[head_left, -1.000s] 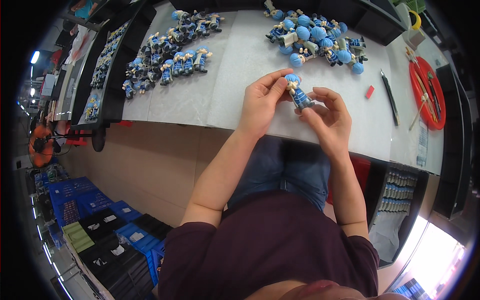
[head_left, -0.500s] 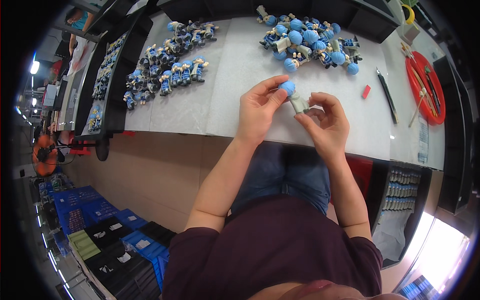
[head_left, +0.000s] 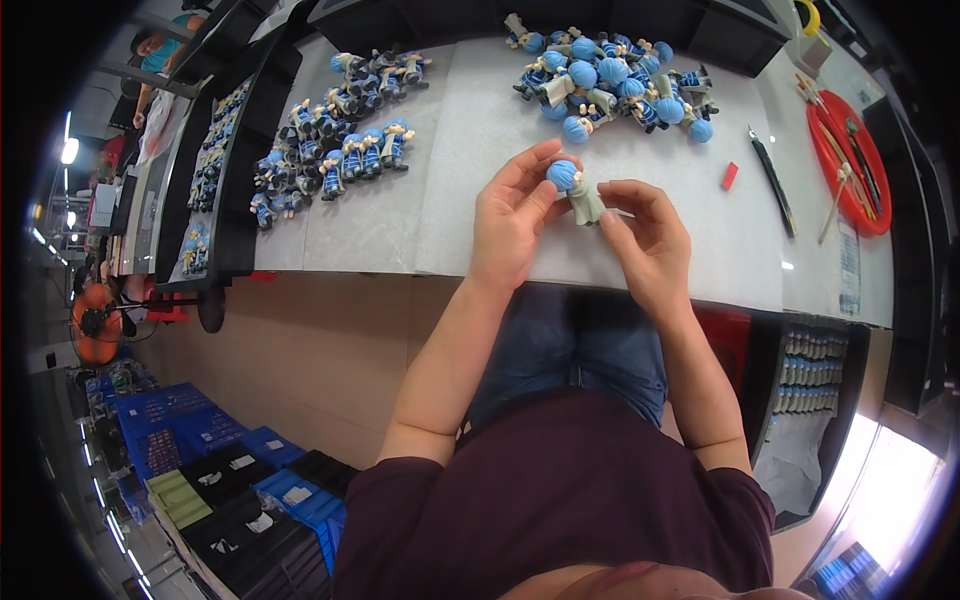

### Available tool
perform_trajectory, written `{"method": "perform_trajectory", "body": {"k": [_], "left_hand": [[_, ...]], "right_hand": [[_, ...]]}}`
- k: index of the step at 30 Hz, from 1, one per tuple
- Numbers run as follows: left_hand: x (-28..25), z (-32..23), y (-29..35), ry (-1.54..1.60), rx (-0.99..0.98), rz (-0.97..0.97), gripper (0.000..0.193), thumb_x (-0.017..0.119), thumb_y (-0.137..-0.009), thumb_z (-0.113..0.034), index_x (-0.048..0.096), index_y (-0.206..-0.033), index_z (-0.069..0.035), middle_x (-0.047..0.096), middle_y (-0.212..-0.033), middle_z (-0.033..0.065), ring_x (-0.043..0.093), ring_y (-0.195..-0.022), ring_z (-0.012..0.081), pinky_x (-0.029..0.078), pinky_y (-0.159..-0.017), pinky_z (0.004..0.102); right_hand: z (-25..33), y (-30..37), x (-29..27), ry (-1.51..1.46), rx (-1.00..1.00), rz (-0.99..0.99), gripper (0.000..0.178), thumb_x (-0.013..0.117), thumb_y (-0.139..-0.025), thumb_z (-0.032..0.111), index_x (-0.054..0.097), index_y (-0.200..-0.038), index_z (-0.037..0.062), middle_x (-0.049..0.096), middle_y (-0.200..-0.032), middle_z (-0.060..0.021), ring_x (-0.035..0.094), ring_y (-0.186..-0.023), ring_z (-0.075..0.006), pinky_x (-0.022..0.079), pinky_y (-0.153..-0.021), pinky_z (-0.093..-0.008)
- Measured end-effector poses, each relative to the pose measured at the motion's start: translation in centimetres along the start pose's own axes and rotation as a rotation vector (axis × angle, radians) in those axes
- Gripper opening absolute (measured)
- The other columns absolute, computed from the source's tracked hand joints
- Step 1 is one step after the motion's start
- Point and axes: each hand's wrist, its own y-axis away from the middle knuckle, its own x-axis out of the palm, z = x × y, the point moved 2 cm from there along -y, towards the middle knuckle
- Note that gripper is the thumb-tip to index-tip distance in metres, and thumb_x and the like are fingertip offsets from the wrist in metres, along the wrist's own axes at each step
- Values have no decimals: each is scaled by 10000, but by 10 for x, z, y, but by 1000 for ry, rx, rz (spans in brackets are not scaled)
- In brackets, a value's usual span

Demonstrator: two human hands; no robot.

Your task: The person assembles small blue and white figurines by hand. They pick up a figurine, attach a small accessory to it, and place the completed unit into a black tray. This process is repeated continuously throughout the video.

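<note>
A small figurine [head_left: 584, 206] with a blue head and a pale grey-green cape is held above the white tabletop between my two hands. My left hand [head_left: 511, 215] pinches it by the head, thumb against the blue part. On its other side, my right hand [head_left: 648, 238] has thumb and fingers at the caped body, near the lower end. Beyond my hands lies a loose heap of similar blue-headed figurines [head_left: 612, 72]. To the left, more figurines [head_left: 352, 158] are grouped, some lined up in rows.
Right of my hands lie a red block [head_left: 730, 176] and a black craft knife [head_left: 771, 184]. A red oval tray [head_left: 879, 222] holds brushes and tools. Black trays with figurines stand at left [head_left: 243, 150] and lower right [head_left: 862, 370]. Another person [head_left: 160, 55] is at far left.
The figurine has turned more upright and shifted slightly left, showing more of its cape. My right fingers have shifted up along it.
</note>
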Motion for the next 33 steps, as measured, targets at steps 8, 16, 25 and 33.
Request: {"method": "perform_trajectory", "body": {"k": [8, 16, 25, 33], "left_hand": [[1, 0, 2, -2, 1, 29, 345, 406, -867, 31, 423, -1212, 15, 525, -1122, 177, 524, -1046, 229, 452, -893, 358], [5, -3, 2, -81, 4, 58, 339, 395, -864, 43, 456, -1197, 22, 511, -1173, 168, 502, -1093, 229, 417, -931, 357], [5, 0, 3, -206, 49, 55, 339, 510, -825, 38, 489, -1163, 30, 547, -1120, 153, 516, -1064, 209, 426, -915, 342], [3, -2, 4, -25, 18, 35, 334, 508, -819, 48, 496, -1153, 40, 559, -1099, 119, 527, -1014, 170, 418, -883, 288]], "right_hand": [[2, 0, 3, 103, -15, 9, 342, 652, -758, 28, 508, -1065, -23, 578, -996, -116, 573, -935, -168, 500, -741, -273], [2, 2, 1, 91, -37, -27, 349, 652, -750, 6, 512, -1068, -19, 574, -978, -96, 566, -917, -149, 499, -735, -264], [2, 1, 1, 69, -53, -34, 360, 668, -728, -4, 516, -1054, -13, 576, -986, -94, 563, -922, -145, 491, -737, -262], [6, 1, 4, 182, -72, -32, 397, 688, -708, 5, 505, -1060, -14, 559, -1031, -112, 564, -945, -164, 503, -769, -273]]}}
